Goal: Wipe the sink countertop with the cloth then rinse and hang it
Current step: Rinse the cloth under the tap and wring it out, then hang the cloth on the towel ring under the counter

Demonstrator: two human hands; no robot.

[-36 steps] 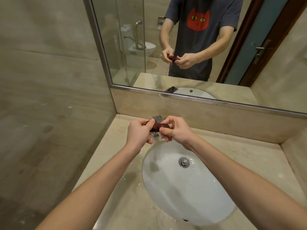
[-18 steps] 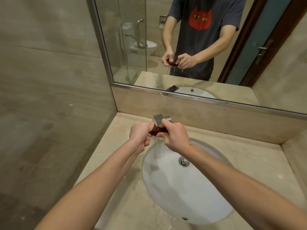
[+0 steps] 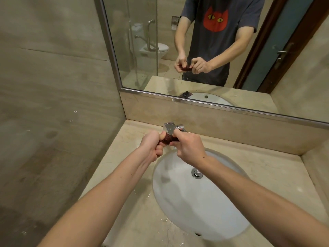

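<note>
Head view shows your left hand (image 3: 151, 148) and right hand (image 3: 189, 148) each curled tight round one end of the dark red cloth (image 3: 168, 139). It is bunched into a short roll just before the faucet (image 3: 169, 128), over the sink (image 3: 195, 202), likely so wrung water drains there. Your forearms converge, knuckles up.

Left hand (image 3: 151, 150) and right hand (image 3: 190, 150): bare. Left forearm (image 3: 110, 191) and right forearm (image 3: 258, 191): bare down to the lower frame edge. In the mirror (image 3: 302, 77), upper centre of the frame: short-sleeved dark grey T-shirt (image 3: 226, 50); chest print, a red cat head (image 3: 215, 24) with two yellow eyes.
</note>
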